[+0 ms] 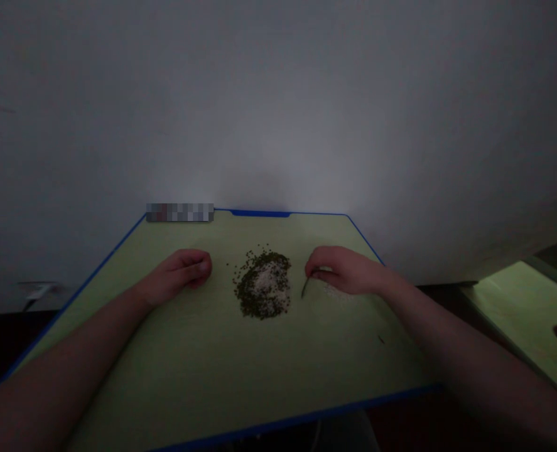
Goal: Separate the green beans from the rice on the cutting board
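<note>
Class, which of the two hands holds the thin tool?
The right hand, gripping the thin tool beside the grain heap; the left hand, curled opposite, shows none.

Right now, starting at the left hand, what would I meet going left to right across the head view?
Left hand, mixed pile, thin tool, right hand, second table.

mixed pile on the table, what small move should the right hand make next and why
Probably ease the right hand toward the mixed pile, bringing the tip of its thin dark tool to the pale grains. The tip points down just beside the pile, where pale grains lie among green ones; whether it already grips a grain is too small to tell.
</note>
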Demonstrator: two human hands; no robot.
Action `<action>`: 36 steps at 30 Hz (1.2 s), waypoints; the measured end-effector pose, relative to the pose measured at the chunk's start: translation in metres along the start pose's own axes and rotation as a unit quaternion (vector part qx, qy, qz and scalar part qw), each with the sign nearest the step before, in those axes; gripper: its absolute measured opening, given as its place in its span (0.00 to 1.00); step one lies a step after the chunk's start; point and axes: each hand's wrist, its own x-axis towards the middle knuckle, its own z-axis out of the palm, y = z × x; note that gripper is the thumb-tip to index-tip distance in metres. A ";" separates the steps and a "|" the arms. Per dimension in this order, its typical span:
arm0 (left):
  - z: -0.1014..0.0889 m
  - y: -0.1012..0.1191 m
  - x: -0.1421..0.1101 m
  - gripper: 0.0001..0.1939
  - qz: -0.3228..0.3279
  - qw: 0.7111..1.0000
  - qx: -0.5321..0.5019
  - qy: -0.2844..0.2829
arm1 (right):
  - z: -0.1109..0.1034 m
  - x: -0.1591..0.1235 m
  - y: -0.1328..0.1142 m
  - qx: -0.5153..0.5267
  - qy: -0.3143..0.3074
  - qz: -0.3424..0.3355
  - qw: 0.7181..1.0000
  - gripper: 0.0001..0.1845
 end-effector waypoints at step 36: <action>-0.001 -0.004 -0.001 0.20 0.002 1.000 -0.010 -0.008 | 0.089 -0.034 -0.100 -0.265 0.112 0.087 0.954 0.17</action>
